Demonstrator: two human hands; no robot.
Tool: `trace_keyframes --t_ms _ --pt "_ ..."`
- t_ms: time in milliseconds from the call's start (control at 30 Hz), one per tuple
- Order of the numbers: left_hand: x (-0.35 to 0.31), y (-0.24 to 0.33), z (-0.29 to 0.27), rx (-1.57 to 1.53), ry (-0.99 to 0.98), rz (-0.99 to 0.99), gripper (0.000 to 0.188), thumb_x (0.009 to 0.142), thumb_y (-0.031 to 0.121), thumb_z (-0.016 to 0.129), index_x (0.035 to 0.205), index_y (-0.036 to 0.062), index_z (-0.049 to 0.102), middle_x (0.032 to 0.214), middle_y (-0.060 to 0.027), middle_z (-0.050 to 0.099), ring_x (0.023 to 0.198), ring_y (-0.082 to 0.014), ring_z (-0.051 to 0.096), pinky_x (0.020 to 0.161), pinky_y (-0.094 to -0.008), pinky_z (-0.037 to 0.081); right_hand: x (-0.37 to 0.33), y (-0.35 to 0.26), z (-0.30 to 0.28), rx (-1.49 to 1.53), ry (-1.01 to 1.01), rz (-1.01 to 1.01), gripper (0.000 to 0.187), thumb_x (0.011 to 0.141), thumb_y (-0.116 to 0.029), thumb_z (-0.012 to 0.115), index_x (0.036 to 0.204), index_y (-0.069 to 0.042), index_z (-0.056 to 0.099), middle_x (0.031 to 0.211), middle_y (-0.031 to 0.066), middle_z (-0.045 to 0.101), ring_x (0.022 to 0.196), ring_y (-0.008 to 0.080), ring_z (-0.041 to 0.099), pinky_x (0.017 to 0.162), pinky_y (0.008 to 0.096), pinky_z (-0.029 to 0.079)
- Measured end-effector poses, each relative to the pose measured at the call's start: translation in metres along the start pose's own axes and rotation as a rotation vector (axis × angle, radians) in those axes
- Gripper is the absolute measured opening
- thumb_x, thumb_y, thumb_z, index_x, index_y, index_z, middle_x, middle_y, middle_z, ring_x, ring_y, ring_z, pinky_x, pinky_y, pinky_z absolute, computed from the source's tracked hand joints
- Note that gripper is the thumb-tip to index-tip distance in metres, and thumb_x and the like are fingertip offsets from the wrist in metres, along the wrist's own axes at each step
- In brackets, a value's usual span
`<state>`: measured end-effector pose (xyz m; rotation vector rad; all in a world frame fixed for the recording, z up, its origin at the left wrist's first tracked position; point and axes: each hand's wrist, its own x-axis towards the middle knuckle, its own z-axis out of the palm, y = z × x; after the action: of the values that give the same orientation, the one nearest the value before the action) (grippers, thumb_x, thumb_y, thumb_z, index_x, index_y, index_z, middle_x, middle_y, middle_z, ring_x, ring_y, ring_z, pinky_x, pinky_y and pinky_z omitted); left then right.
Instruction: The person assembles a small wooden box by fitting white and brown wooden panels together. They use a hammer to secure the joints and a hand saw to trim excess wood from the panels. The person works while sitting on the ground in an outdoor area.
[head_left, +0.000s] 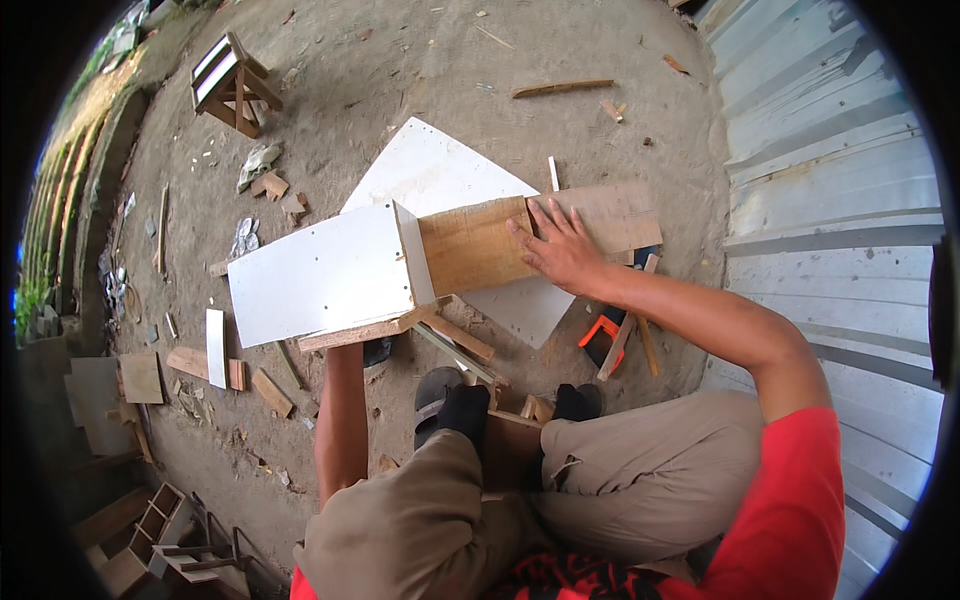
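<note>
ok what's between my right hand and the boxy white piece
In the head view, a bare stretch of brown board lies between your right hand and the boxy white piece.

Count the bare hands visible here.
1: the right hand, laid palm-down where the brown board meets the paler board. The left hand is hidden; the left forearm disappears behind the white panel.

Diffuse daylight brightens the dirt ground (400,75) and leaves shadows soft; the white panel (315,270) nearly washes out. The far-left greenery (28,300) glares, while the lower-left wooden pieces (160,515) sit dim. The centre looks fairly sharp; toward the black, rounded rim, detail softens and the metal wall (830,190) bows.
</note>
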<state>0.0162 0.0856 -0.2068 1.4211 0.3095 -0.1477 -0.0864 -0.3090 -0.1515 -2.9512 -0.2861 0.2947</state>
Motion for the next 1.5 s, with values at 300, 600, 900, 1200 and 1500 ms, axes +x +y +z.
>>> trace_keyframes --t_ms 300,600,900,1200,1500 --pt "-0.107 0.064 -0.075 0.503 -0.138 -0.340 0.035 0.099 0.034 0.059 0.113 0.0020 0.063 0.098 -0.0067 0.067 0.093 -0.0218 0.067 0.075 -0.0354 0.055 -0.006 -0.002 0.010 0.076 0.118 0.021 0.055 0.102 -0.044 0.046 0.154 -0.034 0.033 0.163 0.0174 0.018 0.150 0.0446 0.014 0.118 0.0641 0.011" --pt "-0.182 0.303 0.060 1.190 -1.045 0.048 0.031 0.094 0.017 0.065 0.069 -0.0011 0.061 0.061 -0.0124 0.061 0.057 -0.0260 0.062 0.055 -0.0371 0.047 -0.005 -0.004 0.020 0.183 0.257 0.008 0.047 0.100 -0.046 0.050 0.145 -0.033 0.050 0.161 0.0146 0.027 0.149 0.0413 0.020 0.119 0.0615 0.011" --pt "-0.148 0.102 0.195 0.897 -0.829 0.687 0.021 0.095 0.008 0.057 0.114 -0.0008 0.060 0.127 -0.0207 0.056 0.126 -0.0371 0.049 0.106 -0.0457 0.039 -0.008 0.002 0.028 0.284 0.351 0.037 0.043 0.097 -0.043 0.055 0.137 -0.028 0.058 0.159 0.0121 0.033 0.148 0.0393 0.024 0.119 0.0598 0.012" --pt "-0.041 -0.028 0.244 1.270 -0.193 0.855 0.036 0.103 0.026 0.043 0.130 0.0074 0.056 0.135 -0.0116 0.057 0.136 -0.0275 0.045 0.118 -0.0501 0.022 -0.016 -0.007 0.038 0.354 0.569 0.094 0.044 0.096 -0.031 0.061 0.137 -0.018 0.056 0.153 0.0163 0.040 0.144 0.0391 0.033 0.120 0.0548 0.020" --pt "-0.046 -0.016 0.245 1.339 -0.276 0.821 0.032 0.104 0.025 0.038 0.124 0.0079 0.056 0.123 -0.0105 0.060 0.122 -0.0288 0.052 0.114 -0.0529 0.024 -0.170 -0.039 0.167 0.906 0.631 0.939 0.058 0.094 -0.022 0.065 0.141 0.001 0.040 0.139 0.0201 0.046 0.131 0.0373 0.044 0.110 0.0458 0.036"
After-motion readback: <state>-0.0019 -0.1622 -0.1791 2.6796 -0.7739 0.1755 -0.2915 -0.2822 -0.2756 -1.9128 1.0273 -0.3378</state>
